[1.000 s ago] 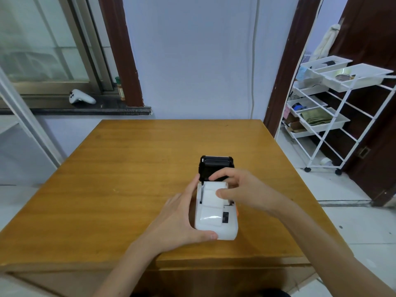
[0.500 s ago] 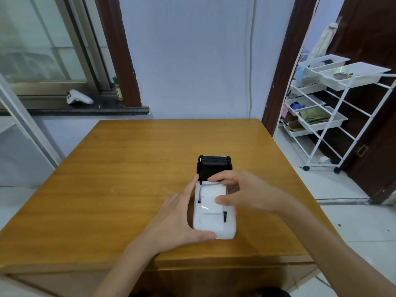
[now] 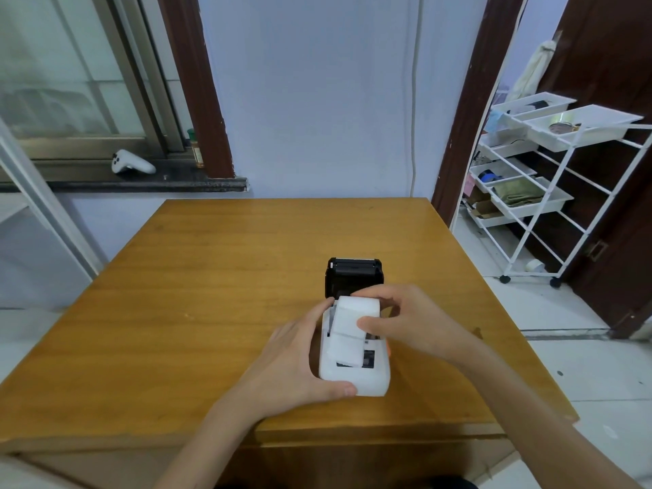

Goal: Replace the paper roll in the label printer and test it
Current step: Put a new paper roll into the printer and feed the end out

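Observation:
A small white label printer (image 3: 356, 377) lies on the wooden table (image 3: 211, 294), its black lid (image 3: 353, 275) swung open at the far end. My left hand (image 3: 296, 361) grips the printer's left side, thumb across its near edge. A white paper roll (image 3: 356, 312) sits partly raised out of the printer's bay, with a loose strip of paper hanging toward me over the printer's top. My right hand (image 3: 412, 321) is shut on the roll from the right, thumb on the front of it and fingers over the top.
A white game controller (image 3: 132, 163) lies on the dark windowsill at the back left. A white wheeled rack (image 3: 550, 192) with trays stands on the floor to the right, beside a dark wooden door. The table's near edge is just below my forearms.
The paper roll has come up out of the bay in my right hand, and a strip of paper now trails over the printer. My left hand has stayed on the printer.

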